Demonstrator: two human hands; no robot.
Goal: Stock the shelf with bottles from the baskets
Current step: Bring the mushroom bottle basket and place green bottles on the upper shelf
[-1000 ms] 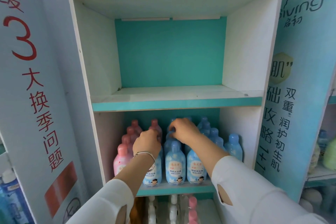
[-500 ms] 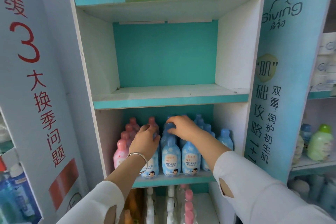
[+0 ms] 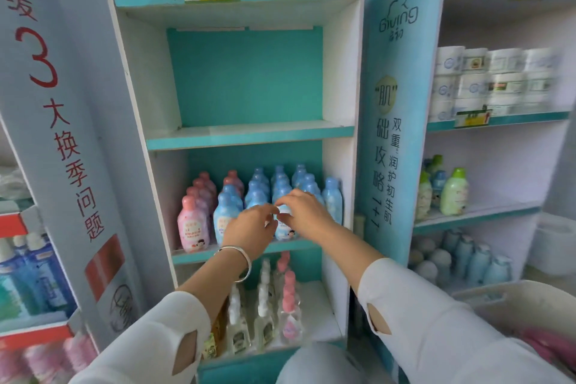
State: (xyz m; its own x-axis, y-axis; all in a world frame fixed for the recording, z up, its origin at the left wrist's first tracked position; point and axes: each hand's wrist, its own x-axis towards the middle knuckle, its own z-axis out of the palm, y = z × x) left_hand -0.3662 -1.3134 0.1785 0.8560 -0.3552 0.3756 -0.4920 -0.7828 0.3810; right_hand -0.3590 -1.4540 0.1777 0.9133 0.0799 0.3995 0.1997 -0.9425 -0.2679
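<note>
Both hands have drawn together from separate bottles farther back onto one front-row blue bottle [image 3: 285,231], which stands on the shelf [image 3: 193,256]. Head view: the left hand [image 3: 251,229], wearing a silver bracelet [image 3: 241,259], pinches the bottle's shoulder, and the right hand [image 3: 308,212] curls its fingers over the cap. Behind the grip stand rows of blue bottles [image 3: 258,184]; to its left, pink bottles [image 3: 190,221]; below it, pump bottles [image 3: 264,305]; above it, a teal-edged shelf board [image 3: 249,142]. Well to the right of the grip and lower sits a white basket [image 3: 530,296].
</note>
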